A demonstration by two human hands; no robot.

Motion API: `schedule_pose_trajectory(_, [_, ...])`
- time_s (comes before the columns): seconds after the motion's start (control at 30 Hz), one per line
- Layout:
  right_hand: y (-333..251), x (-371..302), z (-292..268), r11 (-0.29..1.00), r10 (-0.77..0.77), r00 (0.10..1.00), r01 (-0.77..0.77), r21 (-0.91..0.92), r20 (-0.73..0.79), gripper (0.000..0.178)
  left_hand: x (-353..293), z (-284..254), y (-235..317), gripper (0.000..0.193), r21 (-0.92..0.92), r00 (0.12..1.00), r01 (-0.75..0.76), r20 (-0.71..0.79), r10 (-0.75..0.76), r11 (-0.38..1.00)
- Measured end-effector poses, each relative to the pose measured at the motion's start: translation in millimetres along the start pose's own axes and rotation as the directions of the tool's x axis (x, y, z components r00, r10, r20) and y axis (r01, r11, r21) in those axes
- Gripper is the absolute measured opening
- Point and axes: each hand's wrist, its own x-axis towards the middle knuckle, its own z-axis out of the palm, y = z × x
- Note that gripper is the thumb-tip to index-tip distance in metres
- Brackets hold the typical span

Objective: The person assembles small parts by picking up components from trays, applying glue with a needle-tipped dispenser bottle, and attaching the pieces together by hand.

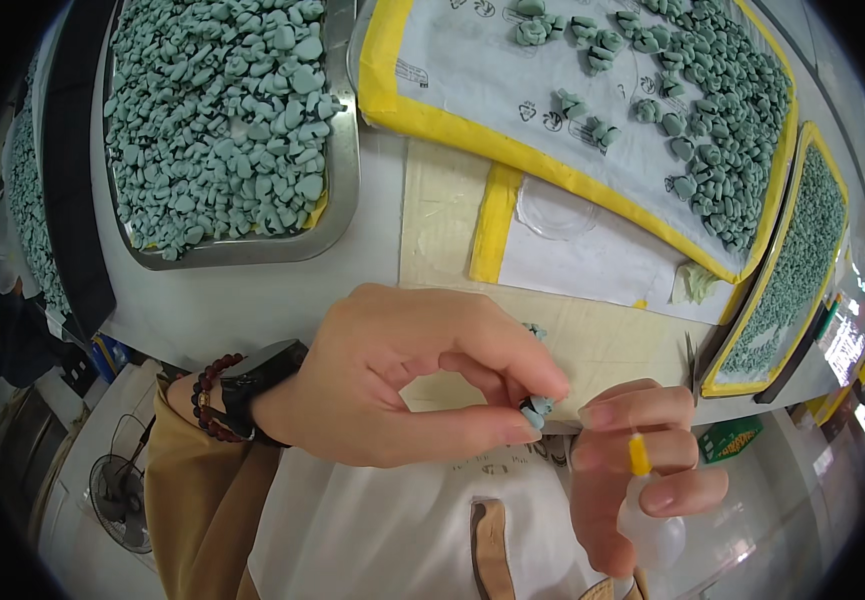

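My left hand (402, 365) pinches a small grey-green plastic piece (534, 411) with a dark part between thumb and fingertips. Just to its right, my right hand (600, 480) has its fingers curled round a small translucent squeeze bottle (655, 530). The bottle's yellow needle tip (638, 455) points upward, apart from the piece. Another small green piece (536, 331) shows behind my left fingers, on a cream-coloured mat (607, 350).
A metal tray (337, 225) heaped with green pieces stands at the far left. A yellow-edged tray (552, 165) with piles of pieces lies far right, beside another filled yellow-edged tray (712, 385). Tweezers (690, 360) rest near it. A clear round dish (552, 215) lies behind the mat.
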Motion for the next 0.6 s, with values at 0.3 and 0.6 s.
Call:
schedule_pose_trajectory(0.3, [-4.0, 5.5, -1.4, 0.974, 0.126, 0.989, -0.138, 0.177, 0.076, 0.049, -1.3, 1.3, -2.7, 0.023, -0.007, 0.999, -0.037, -0.032, 0.037, 0.999])
schedule_pose_trajectory(0.6, [0.7, 12.1, -4.8, 0.985, 0.108, 0.973, -0.132, 0.112, 0.202, 0.050, 0.9, -0.8, -6.5, 0.023, 0.068, 0.996, -0.093, -0.005, 0.093, 0.993])
